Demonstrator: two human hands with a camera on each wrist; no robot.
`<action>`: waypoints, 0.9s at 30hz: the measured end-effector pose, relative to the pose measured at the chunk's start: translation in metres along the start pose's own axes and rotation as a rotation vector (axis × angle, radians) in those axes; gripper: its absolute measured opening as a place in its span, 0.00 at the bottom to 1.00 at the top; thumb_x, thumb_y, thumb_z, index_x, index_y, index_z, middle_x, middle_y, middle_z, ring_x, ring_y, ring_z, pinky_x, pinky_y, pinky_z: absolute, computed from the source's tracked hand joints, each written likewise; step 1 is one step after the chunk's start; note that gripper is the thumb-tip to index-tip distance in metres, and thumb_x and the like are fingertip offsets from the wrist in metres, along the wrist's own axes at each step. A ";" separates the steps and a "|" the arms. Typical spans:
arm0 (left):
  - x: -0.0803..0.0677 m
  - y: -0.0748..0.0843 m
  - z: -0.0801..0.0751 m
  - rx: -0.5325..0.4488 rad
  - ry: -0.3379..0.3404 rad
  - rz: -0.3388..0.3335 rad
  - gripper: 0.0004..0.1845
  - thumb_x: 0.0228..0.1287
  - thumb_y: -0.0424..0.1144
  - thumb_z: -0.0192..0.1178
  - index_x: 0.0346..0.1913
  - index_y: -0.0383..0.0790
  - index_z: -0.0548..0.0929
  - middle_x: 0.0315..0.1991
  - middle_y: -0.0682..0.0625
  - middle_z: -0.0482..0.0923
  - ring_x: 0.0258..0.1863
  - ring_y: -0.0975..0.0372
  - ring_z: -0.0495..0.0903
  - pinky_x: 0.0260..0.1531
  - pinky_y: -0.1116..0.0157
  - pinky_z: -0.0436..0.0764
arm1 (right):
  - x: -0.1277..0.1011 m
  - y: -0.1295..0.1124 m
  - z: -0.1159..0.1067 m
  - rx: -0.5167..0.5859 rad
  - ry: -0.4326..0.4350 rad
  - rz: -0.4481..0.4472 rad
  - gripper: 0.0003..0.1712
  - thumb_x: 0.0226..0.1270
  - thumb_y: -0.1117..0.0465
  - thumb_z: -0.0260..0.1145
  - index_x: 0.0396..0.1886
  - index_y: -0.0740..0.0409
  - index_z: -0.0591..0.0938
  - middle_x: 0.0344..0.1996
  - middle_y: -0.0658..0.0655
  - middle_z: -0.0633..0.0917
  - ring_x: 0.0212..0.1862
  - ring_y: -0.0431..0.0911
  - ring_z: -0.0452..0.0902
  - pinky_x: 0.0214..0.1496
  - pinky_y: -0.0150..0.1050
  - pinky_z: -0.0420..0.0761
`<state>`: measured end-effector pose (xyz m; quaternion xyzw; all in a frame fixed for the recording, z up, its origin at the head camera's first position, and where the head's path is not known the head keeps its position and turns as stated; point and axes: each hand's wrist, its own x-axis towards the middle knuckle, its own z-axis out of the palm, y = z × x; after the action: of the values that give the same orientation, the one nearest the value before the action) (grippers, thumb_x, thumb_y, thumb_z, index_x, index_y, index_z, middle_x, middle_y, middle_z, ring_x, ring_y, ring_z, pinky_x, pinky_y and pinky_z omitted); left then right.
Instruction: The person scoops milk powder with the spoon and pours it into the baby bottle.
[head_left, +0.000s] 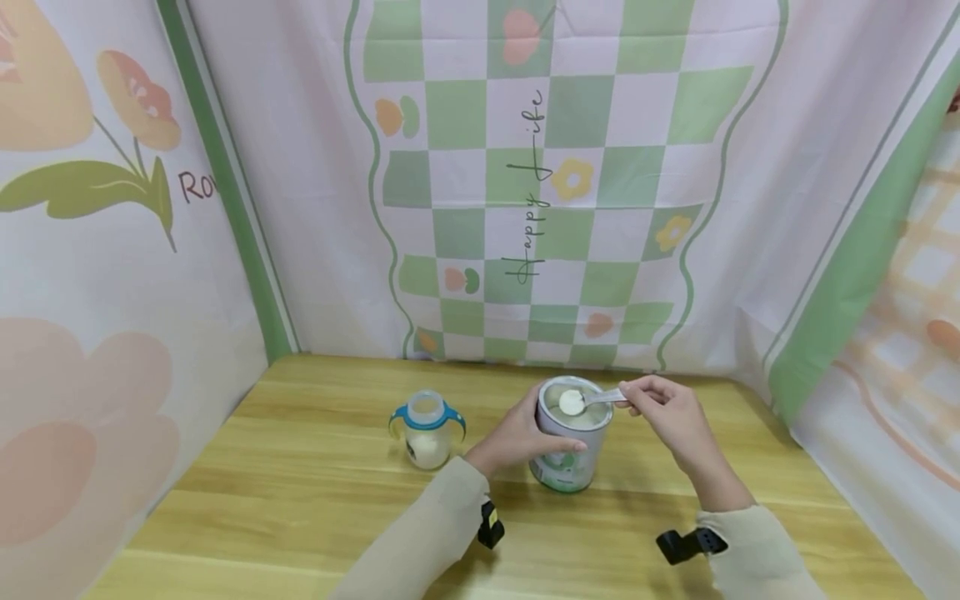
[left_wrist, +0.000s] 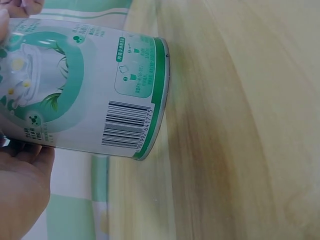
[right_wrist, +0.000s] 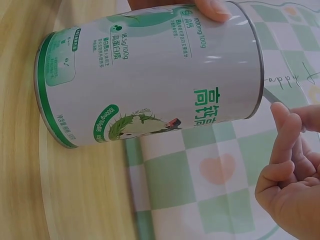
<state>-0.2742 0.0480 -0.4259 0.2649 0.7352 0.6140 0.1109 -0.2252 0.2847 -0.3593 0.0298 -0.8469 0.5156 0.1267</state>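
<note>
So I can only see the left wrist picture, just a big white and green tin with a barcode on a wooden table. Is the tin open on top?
Observer: Yes. The head view shows the white and green tin standing with no lid on it and pale powder inside.
Child: Is anybody scooping it?
Observer: The right hand pinches a small silver spoon heaped with white powder, just above the tin's mouth.
Child: What does the other hand do?
Observer: The left hand grips the tin's side.
Child: Is anything else on the table?
Observer: A small clear baby bottle with blue handles stands to the tin's left on the wooden table, its top open, with some white powder at the bottom.
</note>
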 end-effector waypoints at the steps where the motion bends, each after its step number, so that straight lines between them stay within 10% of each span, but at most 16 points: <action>1: 0.000 0.000 0.000 -0.001 0.000 0.000 0.49 0.53 0.50 0.78 0.74 0.63 0.60 0.59 0.64 0.72 0.56 0.67 0.74 0.59 0.54 0.72 | 0.000 0.000 0.000 0.008 0.000 0.001 0.26 0.73 0.47 0.65 0.46 0.70 0.83 0.33 0.52 0.89 0.35 0.41 0.80 0.41 0.31 0.75; 27: -0.002 0.009 0.001 0.030 0.028 -0.009 0.52 0.51 0.50 0.79 0.75 0.59 0.58 0.61 0.64 0.70 0.57 0.68 0.73 0.60 0.54 0.71 | -0.001 0.002 -0.001 0.101 -0.008 -0.030 0.25 0.74 0.49 0.65 0.46 0.72 0.81 0.33 0.51 0.89 0.35 0.42 0.80 0.43 0.30 0.76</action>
<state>-0.2697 0.0490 -0.4175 0.2543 0.7471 0.6061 0.0993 -0.2247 0.2859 -0.3606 0.0510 -0.8198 0.5555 0.1293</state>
